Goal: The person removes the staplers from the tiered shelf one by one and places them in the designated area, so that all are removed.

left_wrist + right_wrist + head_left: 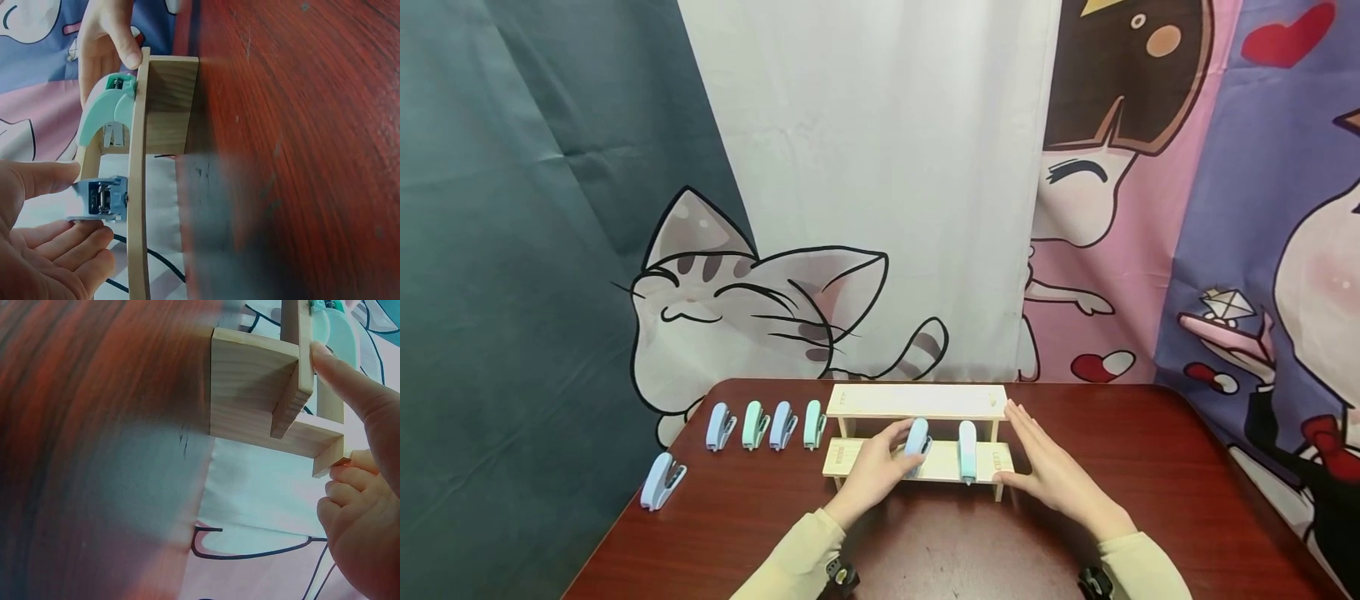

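Note:
A two-tier wooden rack [917,402] stands on the table. My left hand [874,463] holds a blue stapler [917,437] upright on its lower shelf, thumb on one side and fingers on the other, as the left wrist view shows. To the right of it a mint green stapler [967,454] with a pale top stands on the same shelf. My right hand [1054,471] is at the rack's right end, its thumb [347,378] touching the lower shelf's edge and its other fingers at the upper shelf's end.
Left of the rack, a row of staplers alternates blue [720,427] and mint green [755,426]. Another blue stapler [662,482] stands nearer the table's left edge. A cartoon-printed curtain [895,167] hangs behind the red-brown table [947,550].

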`<action>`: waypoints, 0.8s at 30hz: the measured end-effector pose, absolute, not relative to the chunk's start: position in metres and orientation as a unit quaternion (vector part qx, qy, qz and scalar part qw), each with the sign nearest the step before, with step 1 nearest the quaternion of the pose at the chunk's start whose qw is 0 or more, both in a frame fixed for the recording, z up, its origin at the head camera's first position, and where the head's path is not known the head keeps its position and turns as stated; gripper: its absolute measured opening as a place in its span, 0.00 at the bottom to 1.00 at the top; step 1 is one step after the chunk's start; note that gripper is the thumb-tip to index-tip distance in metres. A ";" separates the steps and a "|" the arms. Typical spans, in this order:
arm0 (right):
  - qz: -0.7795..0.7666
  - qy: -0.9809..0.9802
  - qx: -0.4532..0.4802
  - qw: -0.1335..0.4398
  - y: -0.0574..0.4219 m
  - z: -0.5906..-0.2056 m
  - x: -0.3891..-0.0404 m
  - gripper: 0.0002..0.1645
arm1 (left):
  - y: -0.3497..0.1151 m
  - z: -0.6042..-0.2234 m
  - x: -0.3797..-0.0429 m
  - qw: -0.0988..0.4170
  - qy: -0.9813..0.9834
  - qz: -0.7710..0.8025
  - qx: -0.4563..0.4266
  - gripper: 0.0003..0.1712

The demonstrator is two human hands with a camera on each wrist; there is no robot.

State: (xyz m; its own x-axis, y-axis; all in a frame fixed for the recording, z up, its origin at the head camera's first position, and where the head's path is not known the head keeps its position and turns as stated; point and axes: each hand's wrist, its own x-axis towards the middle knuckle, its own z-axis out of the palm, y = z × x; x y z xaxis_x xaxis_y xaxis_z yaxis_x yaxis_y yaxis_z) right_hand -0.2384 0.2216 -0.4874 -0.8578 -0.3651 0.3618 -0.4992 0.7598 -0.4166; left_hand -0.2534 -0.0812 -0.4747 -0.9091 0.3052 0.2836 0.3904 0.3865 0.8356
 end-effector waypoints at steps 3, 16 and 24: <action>0.257 -0.928 0.234 0.133 0.222 -0.488 -0.238 0.66 | -0.079 -0.475 -0.253 0.044 -0.831 -0.515 -0.208 0.31; 0.252 -0.929 0.235 0.139 0.221 -0.489 -0.239 0.66 | -0.080 -0.475 -0.248 0.041 -0.832 -0.511 -0.213 0.29; 0.249 -0.929 0.236 0.137 0.221 -0.487 -0.239 0.66 | -0.086 -0.471 -0.244 0.050 -0.847 -0.490 -0.198 0.28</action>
